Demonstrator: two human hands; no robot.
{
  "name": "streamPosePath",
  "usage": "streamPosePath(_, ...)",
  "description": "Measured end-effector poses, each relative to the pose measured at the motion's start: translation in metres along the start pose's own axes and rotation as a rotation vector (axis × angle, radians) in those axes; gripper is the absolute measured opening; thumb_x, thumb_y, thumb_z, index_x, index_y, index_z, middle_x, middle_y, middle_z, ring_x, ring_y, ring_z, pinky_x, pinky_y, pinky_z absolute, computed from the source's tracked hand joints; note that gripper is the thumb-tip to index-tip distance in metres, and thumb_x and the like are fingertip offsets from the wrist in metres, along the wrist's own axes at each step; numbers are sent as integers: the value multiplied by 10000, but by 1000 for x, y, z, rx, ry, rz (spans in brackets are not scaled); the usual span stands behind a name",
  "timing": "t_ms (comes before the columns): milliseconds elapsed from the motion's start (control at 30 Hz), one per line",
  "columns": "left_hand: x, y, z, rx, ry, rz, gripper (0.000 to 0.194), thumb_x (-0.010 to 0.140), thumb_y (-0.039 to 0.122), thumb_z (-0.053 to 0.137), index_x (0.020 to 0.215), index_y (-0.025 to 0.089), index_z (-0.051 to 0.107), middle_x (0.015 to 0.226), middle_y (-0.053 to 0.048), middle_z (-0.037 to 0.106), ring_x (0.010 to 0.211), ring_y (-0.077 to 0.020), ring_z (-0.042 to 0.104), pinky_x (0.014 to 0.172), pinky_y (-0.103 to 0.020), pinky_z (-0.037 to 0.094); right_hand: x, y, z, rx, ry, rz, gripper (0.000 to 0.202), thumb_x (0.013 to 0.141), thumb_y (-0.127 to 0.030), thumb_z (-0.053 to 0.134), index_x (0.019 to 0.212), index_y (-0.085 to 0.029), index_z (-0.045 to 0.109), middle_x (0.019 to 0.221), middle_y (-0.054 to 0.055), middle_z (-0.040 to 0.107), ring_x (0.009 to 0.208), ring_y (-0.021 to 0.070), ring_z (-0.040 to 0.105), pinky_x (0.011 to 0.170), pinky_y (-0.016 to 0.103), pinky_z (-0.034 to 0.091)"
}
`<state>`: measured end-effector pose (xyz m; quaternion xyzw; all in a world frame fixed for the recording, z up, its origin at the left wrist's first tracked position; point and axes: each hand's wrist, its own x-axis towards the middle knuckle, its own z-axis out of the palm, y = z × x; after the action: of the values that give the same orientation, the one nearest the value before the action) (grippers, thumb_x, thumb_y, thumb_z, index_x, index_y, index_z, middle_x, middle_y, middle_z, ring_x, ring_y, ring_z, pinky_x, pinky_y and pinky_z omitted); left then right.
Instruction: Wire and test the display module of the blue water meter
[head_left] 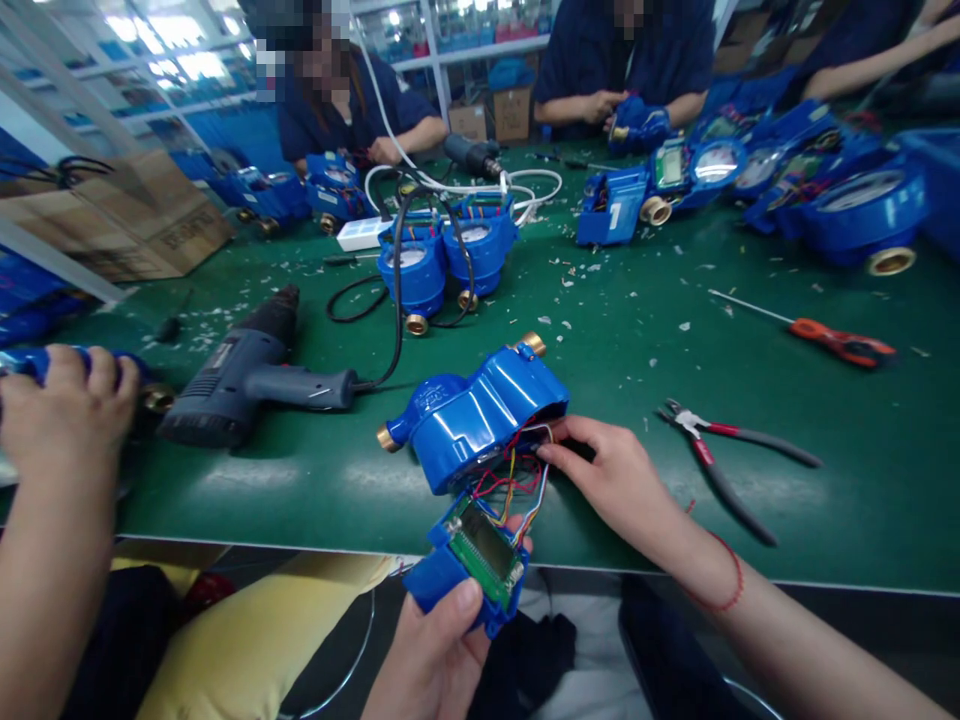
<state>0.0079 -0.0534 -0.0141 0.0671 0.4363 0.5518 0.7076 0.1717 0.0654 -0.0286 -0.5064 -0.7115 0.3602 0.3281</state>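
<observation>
My left hand (442,640) grips a blue plastic cover with a green circuit board and a small display (486,545), held just off the table's front edge. Thin red, yellow and white wires (517,480) run from this board into a blue water meter (487,410) with brass ends, which lies tipped over on the table. At the meter's open side, my right hand (600,465) pinches the wires between thumb and forefinger. A red string circles my right wrist.
On the green table (637,330) lie a heat gun (247,375), diagonal cutters (720,450) and an orange-handled screwdriver (832,340). Several blue meters (412,270) stand farther back among cables and scraps. A co-worker's hand (67,410) rests on a meter at left; others work opposite.
</observation>
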Motion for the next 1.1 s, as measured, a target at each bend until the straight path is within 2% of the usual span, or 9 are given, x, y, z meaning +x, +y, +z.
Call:
streamPosePath(200,-5,-6,-1,-69,28,-22,418,705,213,749,1117,206,680,1048,-91,731,980,-252,671,774,-294,563,-16,-1,-6,2,-59,19,103,858,-268,583,853,-187,646,810,24,686,726,171,615,655,293,453)
streamPosePath(300,-5,-7,-3,-100,22,-37,331,707,214,749,1035,195,717,1047,-92,732,1001,-257,665,792,-303,563,-26,-1,-6,-68,119,-103,152,857,-224,590,999,-171,600,943,64,656,853,193,600,740,326,473)
streamPosePath(400,-4,-10,-7,-136,-19,-38,344,706,206,753,1048,214,714,1014,-75,743,982,-238,673,820,-295,554,-32,-4,-5,-154,281,-339,144,851,-132,580,993,-155,577,942,80,614,906,196,557,781,338,461)
streamPosePath(467,-3,-14,-9,-152,-56,-27,408,719,192,741,1119,244,680,995,-58,748,949,-220,681,817,-290,551,-33,-8,-3,-128,199,-469,133,860,-78,544,961,-156,583,893,66,611,861,177,545,754,320,461)
streamPosePath(600,-2,-20,-11,-153,-47,4,552,699,180,756,1219,288,607,1043,-38,734,926,-207,677,825,-296,534,-29,-18,9,-152,-83,-601,245,918,-96,449,1109,-151,592,901,71,611,794,169,518,668,300,457)
streamPosePath(667,-2,-22,-10,-134,-31,22,602,670,193,781,1234,287,593,1069,-43,725,928,-221,674,864,-325,515,-26,-21,15,-261,-137,-597,243,934,-139,439,1101,-148,616,864,71,599,761,175,498,632,306,435)
streamPosePath(733,-2,-23,-10,-112,-27,31,613,659,200,792,1233,278,592,1071,-50,722,923,-230,674,883,-345,503,-24,-22,19,-327,-113,-552,210,934,-166,456,1003,-143,652,810,66,592,731,179,484,607,311,411)
streamPosePath(900,-1,-24,-10,-94,-24,46,553,663,204,790,1186,270,624,1041,-50,728,923,-212,673,803,-282,521,-25,-17,16,-187,39,-547,174,903,-84,482,950,-108,648,845,86,625,765,179,512,651,314,427)
streamPosePath(1100,1,-24,-9,-85,-52,34,546,675,222,785,1191,280,617,1096,-49,712,965,-220,665,949,-353,466,-32,-17,4,-159,82,-534,121,876,-89,540,936,-142,629,837,57,642,778,175,511,702,352,400)
